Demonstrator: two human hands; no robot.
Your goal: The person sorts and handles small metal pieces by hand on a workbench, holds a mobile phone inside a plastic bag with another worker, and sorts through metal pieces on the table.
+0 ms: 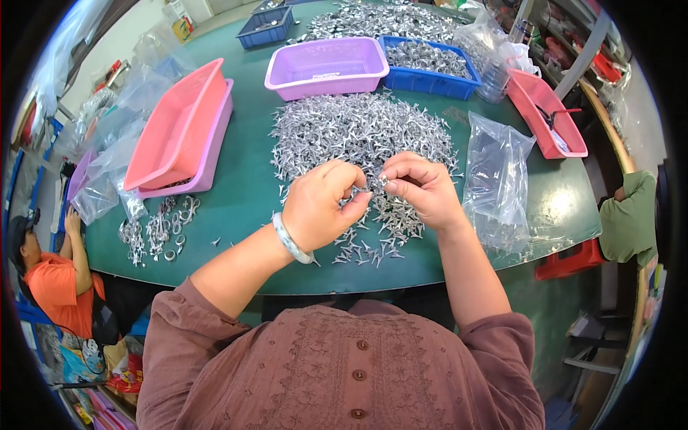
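Note:
A large heap of small silver metal parts (337, 132), each with thin splayed prongs, lies on the green table (247, 165). Above its near edge my two hands are close together. The fingers of my left hand (319, 199) are curled and pinched on a small silver metal part (364, 190), mostly hidden by the thumb and fingertips. My right hand (428, 192) pinches another small silver piece (383, 180) between thumb and forefinger. The two fingertips almost meet, and I cannot tell whether the pieces touch. A pale bangle (289, 241) circles my left wrist.
Beyond the heap stand a purple basket (326, 89) and a blue tray (433, 84) of metal pieces. Stacked pink and purple baskets (168, 136) lean at left, near ring-shaped parts (179, 222). Right: a plastic bag (494, 186) and pink basket (534, 115). People sit at both sides.

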